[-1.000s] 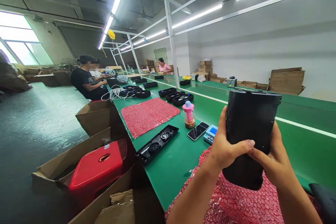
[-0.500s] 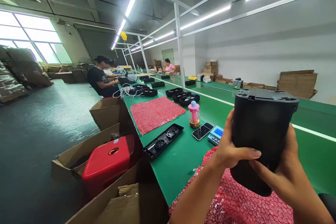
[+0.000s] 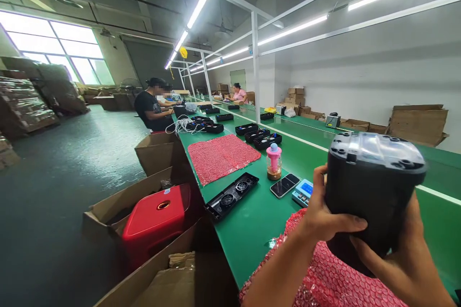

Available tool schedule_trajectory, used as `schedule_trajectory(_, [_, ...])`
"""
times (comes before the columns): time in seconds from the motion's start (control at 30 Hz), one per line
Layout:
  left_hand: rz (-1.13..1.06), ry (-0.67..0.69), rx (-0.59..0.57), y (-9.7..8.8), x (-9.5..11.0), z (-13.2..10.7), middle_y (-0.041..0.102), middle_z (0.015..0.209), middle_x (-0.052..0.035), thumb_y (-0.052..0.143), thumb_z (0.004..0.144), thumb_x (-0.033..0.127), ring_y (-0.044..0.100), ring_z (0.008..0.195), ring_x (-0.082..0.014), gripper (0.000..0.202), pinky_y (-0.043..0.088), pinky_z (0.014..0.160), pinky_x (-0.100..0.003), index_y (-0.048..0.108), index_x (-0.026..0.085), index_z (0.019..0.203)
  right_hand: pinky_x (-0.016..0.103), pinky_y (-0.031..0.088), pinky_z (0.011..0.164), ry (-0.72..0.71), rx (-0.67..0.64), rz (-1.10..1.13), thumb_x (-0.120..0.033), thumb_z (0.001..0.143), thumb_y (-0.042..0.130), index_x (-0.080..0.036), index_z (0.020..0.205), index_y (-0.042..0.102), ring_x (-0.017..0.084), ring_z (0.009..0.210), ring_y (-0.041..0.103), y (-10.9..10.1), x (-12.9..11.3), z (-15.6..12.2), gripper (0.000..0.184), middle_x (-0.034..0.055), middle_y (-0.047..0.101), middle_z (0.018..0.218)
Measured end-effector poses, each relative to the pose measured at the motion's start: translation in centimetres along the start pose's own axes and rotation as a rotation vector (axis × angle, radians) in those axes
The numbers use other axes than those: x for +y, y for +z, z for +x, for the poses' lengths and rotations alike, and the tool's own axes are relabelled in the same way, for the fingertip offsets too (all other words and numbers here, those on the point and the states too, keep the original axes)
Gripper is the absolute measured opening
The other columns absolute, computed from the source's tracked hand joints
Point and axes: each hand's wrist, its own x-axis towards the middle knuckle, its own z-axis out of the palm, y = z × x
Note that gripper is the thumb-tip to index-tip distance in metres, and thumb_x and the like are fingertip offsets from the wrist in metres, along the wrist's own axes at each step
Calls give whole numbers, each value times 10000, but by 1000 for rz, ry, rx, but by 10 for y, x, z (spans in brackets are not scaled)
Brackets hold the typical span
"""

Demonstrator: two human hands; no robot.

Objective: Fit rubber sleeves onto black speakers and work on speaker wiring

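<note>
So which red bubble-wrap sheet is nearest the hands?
The crumpled sheet under the held black housing; the other sheet lies flat farther along the table.

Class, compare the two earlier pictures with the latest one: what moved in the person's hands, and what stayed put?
The black case tipped its top end toward the camera, so its top face now shows. The left hand and right hand kept their grip. The phone, pink bottle and black tray stayed on the green bench.
</note>
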Motion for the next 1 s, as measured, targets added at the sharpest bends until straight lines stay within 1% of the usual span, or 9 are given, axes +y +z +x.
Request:
schedule_trajectory(0.1, [-14, 32, -12, 2, 3, -4, 540, 1198, -72, 830, 429, 139, 507, 1130, -314, 933, 371, 988, -509, 339, 274, 1211, 584, 474, 851, -9, 44, -90, -473, 722, 674, -257, 1470, 31, 421, 1134, 441, -1, 1, -3, 1010, 120, 396, 1331])
schedule_trajectory(0.2, [-80, 56, 44, 0, 7, -2, 548, 1186, -76, 841, 392, 118, 537, 1076, -294, 992, 387, 974, -494, 324, 270, 1226, 656, 395, 893, -36, 147, -149, -500, 748, 638, -259, 1465, 99, 445, 1152, 419, 7, 0, -8, 929, 122, 351, 1382])
schedule_trajectory(0.5, [-196, 60, 531, -5, 18, 13, 601, 1044, -18, 732, 630, 217, 611, 905, -204, 892, 489, 838, -378, 176, 317, 1321, 770, 278, 877, -181, 92, -576, -429, 758, 635, -246, 1472, 64, 552, 1245, 221, 59, 10, -11, 932, 130, 41, 1513])
schedule_trajectory(0.63, [-183, 23, 499, -11, 21, 11, 540, 1126, -63, 686, 652, 241, 567, 1027, -235, 817, 454, 899, -380, 221, 274, 1324, 691, 384, 881, 100, 126, -213, -519, 689, 678, -202, 1456, 153, 463, 1140, 446, 65, 46, -3, 982, 192, 392, 1352])
schedule_trajectory(0.73, [-144, 6, 453, -21, 27, 6, 476, 1234, -111, 678, 609, 278, 451, 1185, -274, 714, 380, 982, -373, 384, 196, 1255, 614, 475, 856, 465, 20, 368, -569, 748, 579, -212, 1339, 382, 401, 1014, 577, 53, 78, 1, 719, 137, 587, 1161])
schedule_trajectory(0.8, [-117, 16, 329, -26, 35, 1, 529, 1177, -125, 702, 591, 346, 493, 1124, -290, 602, 382, 963, -399, 503, 172, 1131, 593, 539, 747, 648, -16, 635, -609, 785, 466, -193, 1053, 589, 403, 870, 636, 43, 98, 9, 509, 145, 676, 931])
schedule_trajectory(0.9, [-64, 126, 165, -33, 51, -10, 627, 925, -85, 744, 580, 432, 588, 892, -257, 416, 424, 873, -421, 612, 196, 896, 568, 562, 598, 906, 209, 743, -607, 765, 513, -235, 769, 584, 403, 717, 655, 29, 122, 32, 379, 122, 684, 710])
schedule_trajectory(0.97, [-22, 274, 204, -37, 61, -21, 633, 837, -52, 715, 647, 434, 589, 822, -229, 274, 438, 826, -404, 652, 239, 829, 510, 550, 494, 850, 239, 616, -552, 761, 595, -262, 727, 562, 384, 602, 650, 22, 138, 51, 293, 88, 656, 604])
schedule_trajectory(1.0, [11, 358, 233, -40, 65, -28, 633, 802, -41, 681, 691, 439, 584, 792, -218, 213, 443, 802, -398, 670, 265, 813, 474, 535, 455, 696, 187, 509, -523, 777, 610, -276, 728, 559, 368, 557, 643, 19, 149, 60, 257, 72, 639, 573])
